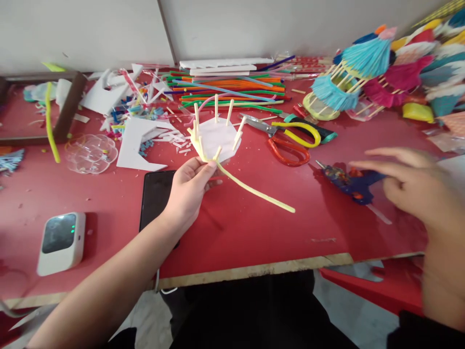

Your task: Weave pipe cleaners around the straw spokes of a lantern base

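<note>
My left hand (192, 186) pinches the near edge of a white foam disc (218, 136) and a pale yellow pipe cleaner (254, 190). Short cream sticks stand up around the disc's rim. One end of the pipe cleaner runs along the rim at the left, while the rest trails free to the right over the table. At the right, my right hand (410, 179), slightly blurred, has its fingers stretched out and apart over the handle end of a dark blue glue gun (350, 182). Whether a fingertip touches the glue gun, I cannot tell.
Scissors (290, 138) with yellow and red handles lie beyond the glue gun. Coloured pipe cleaners (232, 89) and foam scraps (140, 145) spread along the back. A black phone (156, 198) lies by my left forearm, a white device (61, 242) farther left. Carousel-like crafts (336, 92) stand back right.
</note>
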`<state>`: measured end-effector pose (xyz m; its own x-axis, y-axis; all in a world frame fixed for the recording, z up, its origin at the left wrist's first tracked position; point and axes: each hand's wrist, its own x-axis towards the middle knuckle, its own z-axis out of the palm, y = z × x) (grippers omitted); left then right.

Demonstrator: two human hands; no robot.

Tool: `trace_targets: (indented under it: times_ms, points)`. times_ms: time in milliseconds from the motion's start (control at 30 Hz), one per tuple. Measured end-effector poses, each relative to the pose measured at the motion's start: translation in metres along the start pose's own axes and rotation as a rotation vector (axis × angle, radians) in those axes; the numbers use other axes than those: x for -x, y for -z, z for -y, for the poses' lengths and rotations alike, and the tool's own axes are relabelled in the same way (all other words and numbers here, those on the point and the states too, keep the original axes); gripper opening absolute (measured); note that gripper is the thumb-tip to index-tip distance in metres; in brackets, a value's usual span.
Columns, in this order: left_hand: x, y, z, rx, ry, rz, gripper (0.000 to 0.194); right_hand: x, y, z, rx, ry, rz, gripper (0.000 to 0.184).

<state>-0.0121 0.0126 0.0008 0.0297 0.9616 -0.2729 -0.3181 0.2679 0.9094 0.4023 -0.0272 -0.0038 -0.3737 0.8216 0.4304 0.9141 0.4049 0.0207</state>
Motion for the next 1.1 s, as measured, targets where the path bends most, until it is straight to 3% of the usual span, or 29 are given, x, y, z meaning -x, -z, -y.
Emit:
trace_targets:
  times_ms: [67, 133, 167, 200, 233, 300, 400, 533, 767, 900, 1100]
  points:
    - [0.0, 0.0, 0.0, -0.007, 0.002, 0.003, 0.013, -0.012, 0.007, 0.017, 0.085, -0.207, -0.126, 0.055]
    - [0.0, 0.0, 0.001, -0.028, 0.004, 0.006, 0.014, -0.03, 0.011, 0.053, 0.097, -0.261, -0.327, 0.039]
    - [0.0, 0.0, 0.001, -0.044, 0.004, 0.01, 0.014, -0.041, 0.011, 0.076, 0.034, -0.274, -0.338, 0.032]
    - [0.0, 0.0, 0.001, -0.063, 0.0, 0.014, 0.015, -0.051, 0.01, 0.102, -0.091, -0.314, -0.239, 0.028]
    - [0.0, 0.0, 0.001, -0.081, -0.006, 0.018, 0.016, -0.06, 0.007, 0.127, -0.205, -0.252, -0.272, 0.018]
    - [0.0, -0.001, 0.002, -0.106, -0.026, 0.022, 0.016, -0.076, -0.003, 0.174, -0.423, -0.098, -0.209, 0.009]
    - [0.001, -0.003, 0.002, -0.117, -0.049, 0.02, 0.014, -0.087, -0.022, 0.214, -0.525, 0.036, -0.155, 0.008]
    - [0.003, -0.003, 0.002, -0.129, -0.037, 0.039, 0.01, -0.086, -0.036, 0.218, -0.503, 0.039, -0.157, 0.011]
    - [0.003, -0.004, 0.0, -0.117, 0.009, 0.047, 0.01, -0.091, -0.035, 0.199, -0.489, -0.055, -0.238, 0.016]
    - [0.004, -0.005, -0.001, -0.125, 0.027, 0.055, 0.011, -0.092, -0.036, 0.195, -0.591, -0.08, -0.261, 0.01]
    - [0.002, -0.003, 0.0, -0.103, 0.055, 0.098, 0.012, -0.09, -0.04, 0.187, -0.751, -0.261, -0.214, 0.006]
